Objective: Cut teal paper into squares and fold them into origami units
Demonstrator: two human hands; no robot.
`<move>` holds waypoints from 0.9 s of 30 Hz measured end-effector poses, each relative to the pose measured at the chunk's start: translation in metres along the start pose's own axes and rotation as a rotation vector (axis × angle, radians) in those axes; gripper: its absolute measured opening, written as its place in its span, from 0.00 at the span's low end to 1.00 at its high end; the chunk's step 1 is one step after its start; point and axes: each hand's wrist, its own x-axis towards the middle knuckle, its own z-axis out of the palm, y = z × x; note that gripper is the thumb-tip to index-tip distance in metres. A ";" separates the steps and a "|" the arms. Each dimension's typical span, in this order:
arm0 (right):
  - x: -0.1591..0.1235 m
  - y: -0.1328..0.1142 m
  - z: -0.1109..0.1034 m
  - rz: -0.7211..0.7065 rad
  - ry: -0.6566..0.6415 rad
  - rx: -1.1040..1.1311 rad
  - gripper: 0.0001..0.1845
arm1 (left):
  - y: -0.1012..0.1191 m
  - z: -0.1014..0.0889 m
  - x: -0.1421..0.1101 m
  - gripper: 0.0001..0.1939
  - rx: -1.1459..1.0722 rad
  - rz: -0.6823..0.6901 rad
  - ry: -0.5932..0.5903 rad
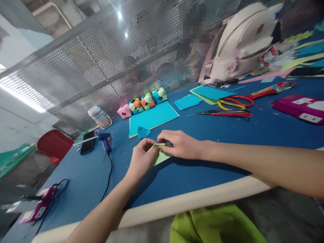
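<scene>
A pale green sheet of paper (162, 157) is between my two hands, just above the blue table near its front edge. My left hand (144, 156) grips the paper's left side, with the thumb on the near face. My right hand (178, 145) pinches its upper right edge, thumb and fingers pressed together. The paper's top edge looks bent or folded, though my fingers cover part of it. Just beyond my hands lies a small folded blue paper piece (143, 132), beside a larger blue sheet (153, 118).
Paper balls (147, 101) stand behind the blue sheet. A glue gun (105, 142), a phone (88, 143) and a bottle (99, 116) sit left. Scissors (235, 102), blue paper squares (187, 101), a purple power strip (300, 108) and a backpack (243, 44) lie right. A perforated metal panel (101, 60) bounds the back.
</scene>
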 end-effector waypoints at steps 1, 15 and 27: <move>0.000 0.000 0.001 0.020 -0.011 -0.010 0.06 | 0.000 0.000 0.000 0.08 0.022 0.014 0.003; 0.004 -0.002 -0.001 0.236 -0.023 0.172 0.09 | -0.005 -0.004 0.005 0.10 0.174 0.055 -0.016; 0.012 0.002 -0.010 0.509 -0.312 0.247 0.14 | -0.014 -0.007 0.011 0.08 0.328 0.037 -0.075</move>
